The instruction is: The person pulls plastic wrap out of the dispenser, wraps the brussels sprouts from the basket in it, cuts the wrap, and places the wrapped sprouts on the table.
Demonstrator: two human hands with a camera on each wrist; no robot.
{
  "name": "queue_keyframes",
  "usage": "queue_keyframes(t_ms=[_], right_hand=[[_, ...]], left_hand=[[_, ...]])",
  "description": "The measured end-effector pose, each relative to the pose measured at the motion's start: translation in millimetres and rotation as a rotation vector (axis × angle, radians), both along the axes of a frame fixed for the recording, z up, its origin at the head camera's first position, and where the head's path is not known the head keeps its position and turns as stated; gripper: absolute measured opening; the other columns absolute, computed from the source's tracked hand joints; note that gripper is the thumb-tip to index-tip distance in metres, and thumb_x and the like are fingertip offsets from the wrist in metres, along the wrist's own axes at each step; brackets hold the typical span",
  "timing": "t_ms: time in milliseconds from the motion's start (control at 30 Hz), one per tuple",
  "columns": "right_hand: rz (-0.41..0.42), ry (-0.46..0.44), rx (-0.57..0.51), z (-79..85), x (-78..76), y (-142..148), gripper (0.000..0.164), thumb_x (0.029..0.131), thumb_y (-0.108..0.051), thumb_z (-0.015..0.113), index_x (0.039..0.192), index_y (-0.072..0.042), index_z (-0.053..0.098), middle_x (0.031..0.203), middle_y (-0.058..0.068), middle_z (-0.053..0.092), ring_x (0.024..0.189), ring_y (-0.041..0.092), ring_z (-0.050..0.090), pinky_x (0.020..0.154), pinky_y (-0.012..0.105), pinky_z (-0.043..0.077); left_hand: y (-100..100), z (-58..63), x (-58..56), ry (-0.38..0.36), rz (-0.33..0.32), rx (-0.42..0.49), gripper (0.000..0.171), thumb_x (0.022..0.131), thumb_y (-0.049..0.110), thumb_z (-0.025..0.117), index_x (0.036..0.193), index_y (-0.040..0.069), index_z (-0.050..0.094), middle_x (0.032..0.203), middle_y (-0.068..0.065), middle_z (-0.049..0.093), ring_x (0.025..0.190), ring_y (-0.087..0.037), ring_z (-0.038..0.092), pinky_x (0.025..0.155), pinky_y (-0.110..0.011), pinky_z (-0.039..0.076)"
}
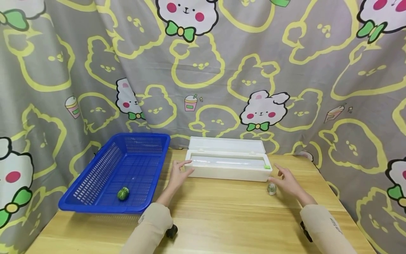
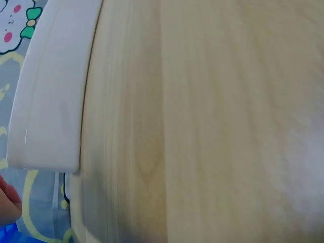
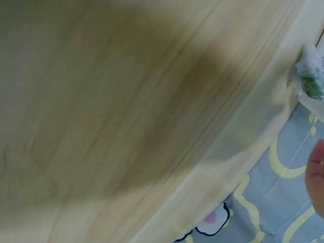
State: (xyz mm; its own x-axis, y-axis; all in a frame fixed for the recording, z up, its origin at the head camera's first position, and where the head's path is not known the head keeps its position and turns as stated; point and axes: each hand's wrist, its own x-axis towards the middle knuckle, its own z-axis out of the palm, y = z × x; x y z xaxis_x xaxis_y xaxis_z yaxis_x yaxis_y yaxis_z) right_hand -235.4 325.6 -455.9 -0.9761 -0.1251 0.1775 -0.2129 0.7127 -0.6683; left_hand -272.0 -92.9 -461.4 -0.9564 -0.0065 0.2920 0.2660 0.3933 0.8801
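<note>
A long white cling film dispenser [image 1: 228, 172] lies near the back of the table with its lid [image 1: 226, 144] raised and a green slider [image 1: 267, 167] at its right end. My left hand [image 1: 178, 173] is at the dispenser's left end, thumb and fingers apart; only part of it shows in the left wrist view. By the right end is my right hand [image 1: 287, 180], also with thumb and fingers spread. Just below that thumb sits a small film-wrapped green vegetable [image 1: 271, 188]. In the right wrist view the same wrapped vegetable [image 3: 312, 81] appears beside the fingers.
A blue plastic basket [image 1: 156, 176] stands on the left of the wooden table [image 1: 222, 211], holding one round green vegetable [image 1: 123, 193]. Behind the table hangs a grey patterned curtain [image 1: 222, 77]. Dark wrist straps show below both sleeves.
</note>
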Motion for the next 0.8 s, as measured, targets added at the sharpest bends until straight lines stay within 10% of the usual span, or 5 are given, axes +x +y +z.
queue_keyframes(t_ms=[300,800], right_hand=[[-0.040,0.058,-0.082,7.1,-12.5,-10,0.061,0.090,-0.025,0.058,0.139,0.001,0.032,0.079,0.010,0.033,0.073,0.020,0.030,0.059,0.028,0.029],[-0.028,0.061,-0.028,9.4,-32.8,-20,0.042,0.089,-0.021,0.058,0.119,0.008,0.054,0.080,0.013,0.042,0.072,0.020,0.030,0.061,0.029,0.027]], left_hand=[[11,-3.9,-18.1,0.084,0.144,-0.035,0.025,0.075,0.017,0.072,0.099,0.008,0.070,0.104,-0.015,0.033,0.100,-0.030,0.028,0.085,-0.045,0.026],[16,3.4,-36.9,-0.073,0.108,-0.156,0.028,0.076,0.022,0.072,0.102,0.012,0.070,0.122,-0.021,0.033,0.113,-0.035,0.022,0.085,-0.048,0.028]])
